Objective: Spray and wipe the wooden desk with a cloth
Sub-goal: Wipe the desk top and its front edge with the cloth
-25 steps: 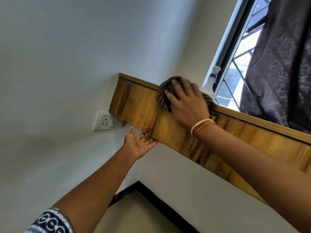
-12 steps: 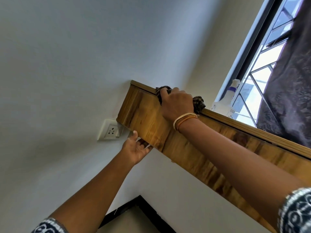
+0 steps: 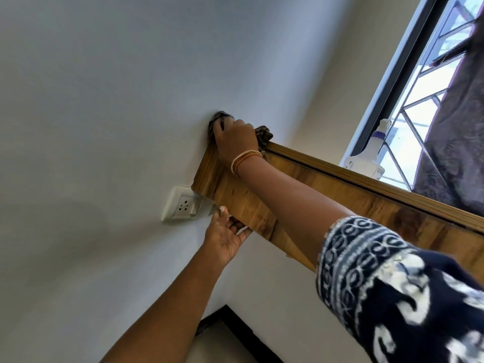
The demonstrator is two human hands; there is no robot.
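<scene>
Right hand (image 3: pixel 237 138) closed on bunched cloth (image 3: pixel 263 136) at worktop (image 3: pixel 327 189) corner; left hand (image 3: pixel 225 238) open under the edge. Cloth looks soft, light: palm-grip suits.

spray bottle (image 3: pixel 368 159) label print too small to read, no other text

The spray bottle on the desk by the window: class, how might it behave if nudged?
The spray bottle is tall with a narrow neck, so it may tip rather than slide. It looks like pale plastic, probably light and not fragile. Its fill level cannot be seen.
</scene>
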